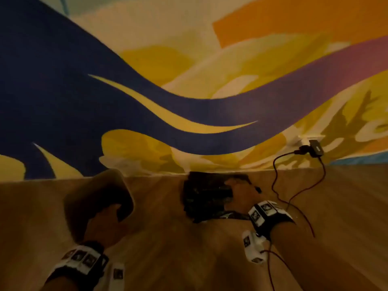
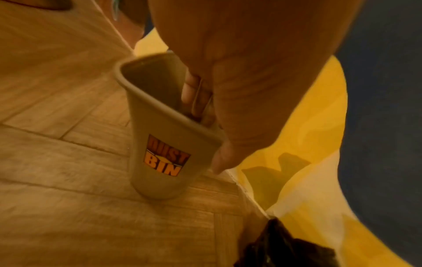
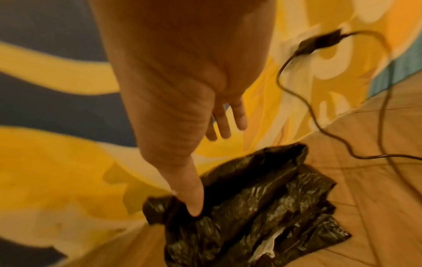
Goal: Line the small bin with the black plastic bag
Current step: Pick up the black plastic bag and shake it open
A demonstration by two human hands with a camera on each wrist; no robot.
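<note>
A small tan bin [image 1: 94,194] labelled "DUST BIN" [image 2: 160,153] stands on the wooden floor near the wall. My left hand [image 1: 105,215] grips its rim, fingers [image 2: 194,94] inside and thumb outside. A crumpled, folded black plastic bag [image 1: 205,198] lies on the floor to the right of the bin, against the wall. My right hand [image 1: 237,196] rests on the bag's right side. In the right wrist view the right hand [image 3: 178,144] has straight fingers, and its thumb touches the bag [image 3: 262,207]. A corner of the bag [image 2: 285,249] shows in the left wrist view.
A painted wall [image 1: 189,91] in blue, yellow and orange rises right behind the bin and the bag. A black adapter [image 1: 312,148] is plugged into a wall socket at the right; its cable [image 1: 279,185] trails over the floor just right of the bag.
</note>
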